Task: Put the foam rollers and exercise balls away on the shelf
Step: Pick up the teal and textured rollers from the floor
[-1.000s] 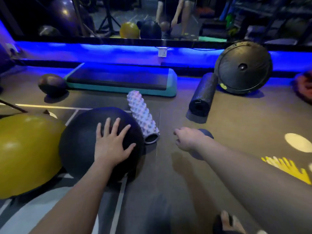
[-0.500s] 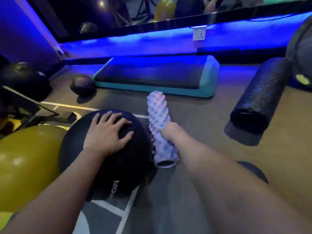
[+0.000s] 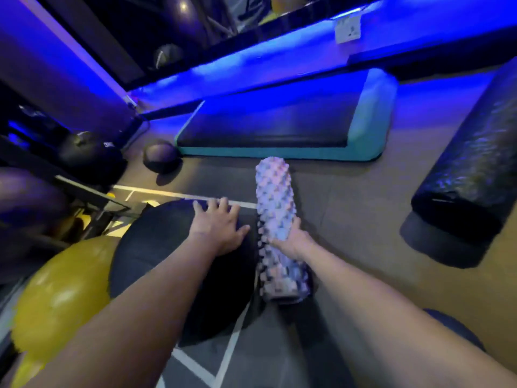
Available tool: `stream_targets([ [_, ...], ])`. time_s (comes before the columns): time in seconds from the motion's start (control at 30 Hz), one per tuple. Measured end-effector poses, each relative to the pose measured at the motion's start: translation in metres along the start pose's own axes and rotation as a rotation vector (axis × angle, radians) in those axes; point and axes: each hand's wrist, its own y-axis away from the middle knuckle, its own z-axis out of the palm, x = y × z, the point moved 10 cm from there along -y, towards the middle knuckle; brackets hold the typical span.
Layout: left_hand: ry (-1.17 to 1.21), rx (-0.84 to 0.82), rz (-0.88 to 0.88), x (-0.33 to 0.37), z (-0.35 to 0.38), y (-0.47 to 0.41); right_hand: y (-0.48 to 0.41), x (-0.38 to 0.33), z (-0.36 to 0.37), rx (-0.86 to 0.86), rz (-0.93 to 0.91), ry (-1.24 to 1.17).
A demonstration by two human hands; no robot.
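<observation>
Blue strip light runs along the foot of the mirrored wall at the far edge of the gym floor (image 3: pixel 349 219). On that floor, a knobbly foam roller (image 3: pixel 275 191) lies with its long axis pointing straight away from the person. Its far end is just short of the teal-rimmed step platform (image 3: pixel 366 135) and its open near end faces the person. The right hand (image 3: pixel 291 242) grips it about midway along, fingers curled round its right side. The left hand (image 3: pixel 218 228) rests flat on top of a black exercise ball (image 3: pixel 156 247) just left of the roller, fingers spread. A yellow exercise ball (image 3: pixel 61 298) touches the black one's left side. A smooth black foam roller (image 3: pixel 472 169) lies well apart toward the floor's right edge, also pointing toward the wall.
</observation>
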Motion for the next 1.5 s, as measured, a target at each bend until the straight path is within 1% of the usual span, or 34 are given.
stream_targets([
  [0.03, 0.072, -0.018, -0.003, 0.020, 0.004, -0.010, 0.001, 0.003, -0.009, -0.002, -0.029, -0.002],
  [0.07, 0.222, -0.038, -0.023, 0.040, 0.014, -0.025, 0.002, 0.008, -0.020, 0.004, -0.069, 0.020],
  [0.1, 0.446, -0.065, -0.113, 0.055, 0.020, -0.031, 0.006, 0.012, -0.034, 0.021, -0.113, 0.062],
  [0.17, 1.017, -0.107, -0.391, 0.077, 0.063, -0.049, 0.014, 0.032, -0.066, 0.086, -0.140, 0.087],
  [0.2, 1.273, -0.170, -0.520, 0.097, 0.086, -0.048, 0.020, 0.046, -0.087, 0.126, -0.130, 0.086],
  [0.23, 1.497, -0.266, -0.602, 0.124, 0.105, -0.043, 0.024, 0.062, -0.105, 0.153, -0.098, 0.092],
  [0.27, 1.692, -0.339, -0.597, 0.152, 0.121, -0.045, 0.027, 0.081, -0.118, 0.152, -0.049, 0.103],
  [0.3, 1.780, -0.385, -0.553, 0.174, 0.121, -0.045, 0.029, 0.098, -0.126, 0.133, -0.015, 0.116],
  [0.33, 1.819, -0.365, -0.484, 0.186, 0.119, -0.054, 0.032, 0.112, -0.132, 0.110, 0.011, 0.127],
  [0.4, 1.813, -0.323, -0.454, 0.201, 0.114, -0.068, 0.040, 0.127, -0.133, 0.062, 0.037, 0.100],
  [0.47, 1.815, -0.223, -0.451, 0.205, 0.111, -0.082, 0.046, 0.129, -0.121, 0.001, 0.058, -0.030],
  [0.5, 1.820, -0.173, -0.471, 0.206, 0.122, -0.091, 0.045, 0.128, -0.115, 0.001, 0.076, -0.104],
  [0.53, 1.790, -0.162, -0.490, 0.206, 0.114, -0.081, 0.042, 0.126, -0.110, 0.000, 0.080, -0.166],
  [0.6, 1.800, -0.064, -0.558, 0.201, 0.117, -0.075, 0.038, 0.119, -0.104, -0.008, 0.059, -0.195],
  [0.63, 1.821, 0.029, -0.588, 0.194, 0.107, -0.065, 0.040, 0.114, -0.104, 0.008, 0.040, -0.200],
  [0.67, 1.820, 0.076, -0.571, 0.188, 0.095, -0.061, 0.042, 0.111, -0.105, 0.025, 0.038, -0.221],
  [0.7, 1.838, 0.160, -0.543, 0.183, 0.076, -0.057, 0.045, 0.110, -0.109, 0.073, 0.026, -0.258],
  [0.8, 1.820, 0.359, -0.383, 0.168, 0.011, -0.059, 0.048, 0.097, -0.146, 0.297, -0.088, -0.362],
  [0.9, 1.810, 0.480, -0.293, 0.162, -0.048, -0.068, 0.054, 0.078, -0.202, 0.473, -0.162, -0.335],
  [0.97, 1.812, 0.516, -0.268, 0.170, -0.078, -0.073, 0.069, 0.073, -0.233, 0.581, -0.160, -0.279],
  [1.03, 1.804, 0.532, -0.268, 0.186, -0.100, -0.070, 0.087, 0.080, -0.252, 0.695, -0.117, -0.235],
  [1.1, 1.779, 0.521, -0.285, 0.202, -0.111, -0.061, 0.106, 0.091, -0.261, 0.773, -0.074, -0.175],
  [1.13, 1.770, 0.513, -0.284, 0.210, -0.114, -0.055, 0.116, 0.094, -0.265, 0.796, -0.069, -0.105],
  [1.23, 1.749, 0.509, -0.245, 0.231, -0.121, -0.037, 0.144, 0.102, -0.272, 0.782, -0.104, 0.106],
  [1.3, 1.682, 0.542, -0.211, 0.243, -0.128, -0.026, 0.162, 0.121, -0.272, 0.763, -0.133, 0.111],
  [1.33, 1.621, 0.578, -0.192, 0.245, -0.135, -0.022, 0.170, 0.132, -0.271, 0.748, -0.110, 0.104],
  [1.4, 1.500, 0.656, -0.144, 0.253, -0.154, -0.011, 0.184, 0.157, -0.266, 0.664, -0.003, 0.141],
  [1.47, 1.429, 0.738, -0.051, 0.266, -0.178, 0.003, 0.200, 0.178, -0.261, 0.542, 0.099, 0.204],
  [1.5, 1.431, 0.756, 0.005, 0.276, -0.188, 0.012, 0.208, 0.190, -0.255, 0.473, 0.156, 0.215],
])
